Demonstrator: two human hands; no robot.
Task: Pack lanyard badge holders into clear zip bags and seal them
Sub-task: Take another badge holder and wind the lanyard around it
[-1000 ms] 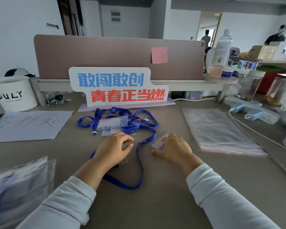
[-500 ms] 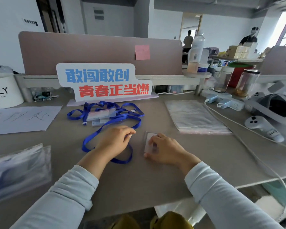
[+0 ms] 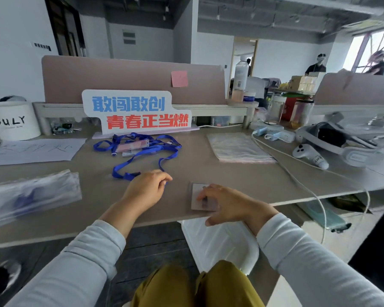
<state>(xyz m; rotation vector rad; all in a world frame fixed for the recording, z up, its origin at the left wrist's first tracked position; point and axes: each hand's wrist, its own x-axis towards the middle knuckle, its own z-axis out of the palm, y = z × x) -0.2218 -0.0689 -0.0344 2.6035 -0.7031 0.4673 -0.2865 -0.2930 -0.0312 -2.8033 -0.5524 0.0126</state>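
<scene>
A clear badge holder [image 3: 196, 191] lies flat on the bench [image 3: 242, 180], close to its near edge. The right hand [image 3: 230, 204] is over it, and its fingers [image 3: 211, 190] are spread and only a little bent, pressing on the holder without closing round it. The thumb hangs past the bench edge.

Just beside it on the left, the left hand [image 3: 145, 189] rests knuckles up with its fingers [image 3: 162, 177] curled. Thumb and forefinger meet on the strap of a blue lanyard [image 3: 142, 155], which runs in under the hand. The strap goes back in loops to a pile of lanyards and holders [image 3: 133, 147] in front of a standing sign [image 3: 138, 114].

The sign reads "敢闯敢创" in blue and "青春正当燃" in red. To the right of the pile lies a flat stack of clear zip bags [image 3: 237, 147]. At the left edge there are filled bags [image 3: 31, 196], blurred, with blue showing inside.

Further left a white bucket [image 3: 13, 121] carries the word "DULY", with a smaller line under it that is too small to read. A paper sheet [image 3: 36, 149] has handwriting that I cannot read. A pink sticky note [image 3: 179, 79] is on the divider panel [image 3: 120, 78]. At the right lie a white controller [image 3: 308, 155] and a headset [image 3: 341, 142].
</scene>
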